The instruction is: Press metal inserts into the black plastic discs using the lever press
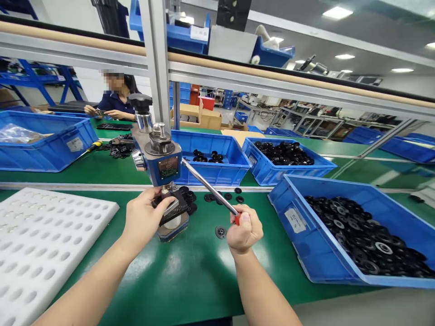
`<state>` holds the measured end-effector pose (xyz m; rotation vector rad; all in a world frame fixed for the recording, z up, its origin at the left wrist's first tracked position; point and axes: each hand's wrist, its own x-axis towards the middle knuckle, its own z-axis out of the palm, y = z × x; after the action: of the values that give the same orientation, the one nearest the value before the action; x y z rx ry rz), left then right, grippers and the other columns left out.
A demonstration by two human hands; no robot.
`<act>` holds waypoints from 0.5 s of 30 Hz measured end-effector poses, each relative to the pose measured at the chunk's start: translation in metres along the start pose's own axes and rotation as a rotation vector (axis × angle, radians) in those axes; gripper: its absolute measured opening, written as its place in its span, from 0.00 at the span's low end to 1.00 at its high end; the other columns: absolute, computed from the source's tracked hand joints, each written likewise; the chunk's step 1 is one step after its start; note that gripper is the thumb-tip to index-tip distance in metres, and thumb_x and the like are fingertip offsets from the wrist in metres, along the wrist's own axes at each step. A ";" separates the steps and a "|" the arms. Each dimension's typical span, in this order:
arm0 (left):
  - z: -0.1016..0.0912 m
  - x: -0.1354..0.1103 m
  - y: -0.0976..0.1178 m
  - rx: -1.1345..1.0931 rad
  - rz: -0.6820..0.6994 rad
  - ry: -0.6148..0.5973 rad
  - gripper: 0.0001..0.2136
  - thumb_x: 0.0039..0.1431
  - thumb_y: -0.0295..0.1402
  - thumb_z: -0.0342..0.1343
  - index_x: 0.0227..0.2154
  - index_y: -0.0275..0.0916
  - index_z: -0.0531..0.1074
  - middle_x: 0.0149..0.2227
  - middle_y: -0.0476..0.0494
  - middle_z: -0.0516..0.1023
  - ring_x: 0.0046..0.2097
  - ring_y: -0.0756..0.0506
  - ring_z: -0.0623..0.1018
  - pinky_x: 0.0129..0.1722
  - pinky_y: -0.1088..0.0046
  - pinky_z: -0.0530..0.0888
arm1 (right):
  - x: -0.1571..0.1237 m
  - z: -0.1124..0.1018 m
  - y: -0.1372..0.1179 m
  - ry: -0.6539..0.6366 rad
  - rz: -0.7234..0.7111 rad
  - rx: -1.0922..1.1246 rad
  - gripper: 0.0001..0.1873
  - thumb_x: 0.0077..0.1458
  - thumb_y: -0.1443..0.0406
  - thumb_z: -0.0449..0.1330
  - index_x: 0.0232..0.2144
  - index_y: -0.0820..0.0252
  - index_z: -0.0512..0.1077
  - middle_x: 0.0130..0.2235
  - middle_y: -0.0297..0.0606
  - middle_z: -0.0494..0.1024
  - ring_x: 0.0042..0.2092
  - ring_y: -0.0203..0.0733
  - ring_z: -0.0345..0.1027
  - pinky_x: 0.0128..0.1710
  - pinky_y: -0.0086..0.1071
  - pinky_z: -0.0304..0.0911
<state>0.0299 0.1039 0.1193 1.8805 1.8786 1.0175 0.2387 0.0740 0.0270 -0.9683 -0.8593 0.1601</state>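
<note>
A small blue hand press (pixel 166 170) stands on the green bench in front of me. My right hand (pixel 244 228) is closed round the red-ended handle of its metal lever (pixel 210 186), which slants down to the right. Under the ram, my left hand (pixel 144 215) grips a dark rectangular block (pixel 173 209), thumb along its top. Whatever sits inside or beneath the block is hidden. One black disc (pixel 220 232) lies flat between the press and my right hand. More black discs (pixel 188 199) are heaped just behind the press.
A white foam tray (pixel 98 208) with rows of round holes lies at left. Blue bins (pixel 292 240) of black parts stand at right and behind the press. At left are another blue bin (pixel 44 156) and a screwdriver (pixel 95 146). Across the bench sits a co-worker (pixel 117 102).
</note>
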 end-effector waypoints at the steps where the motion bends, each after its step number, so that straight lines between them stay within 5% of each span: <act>1: -0.001 0.000 0.003 -0.006 -0.003 0.014 0.12 0.53 0.42 0.61 0.37 0.42 0.79 0.38 0.46 0.84 0.39 0.42 0.81 0.41 0.68 0.74 | 0.003 0.001 -0.005 -0.015 -0.012 0.006 0.15 0.60 0.67 0.49 0.28 0.63 0.73 0.18 0.30 0.64 0.20 0.34 0.60 0.19 0.29 0.56; 7: -0.005 -0.001 0.025 -0.069 -0.010 0.078 0.06 0.48 0.37 0.63 0.28 0.42 0.77 0.31 0.47 0.83 0.33 0.43 0.79 0.37 0.69 0.75 | 0.023 0.005 -0.036 -0.047 -0.005 -0.017 0.15 0.56 0.69 0.50 0.25 0.62 0.75 0.17 0.31 0.68 0.18 0.33 0.62 0.16 0.27 0.57; 15: 0.010 -0.006 0.011 -0.060 0.006 0.111 0.06 0.51 0.34 0.65 0.30 0.40 0.76 0.31 0.48 0.81 0.34 0.46 0.77 0.39 0.71 0.72 | 0.013 -0.001 -0.013 0.091 0.051 -0.002 0.12 0.48 0.67 0.52 0.23 0.63 0.75 0.17 0.31 0.67 0.16 0.35 0.59 0.13 0.29 0.53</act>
<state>0.0457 0.0996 0.1175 1.8316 1.8814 1.1892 0.2449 0.0724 0.0439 -0.9927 -0.7522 0.1580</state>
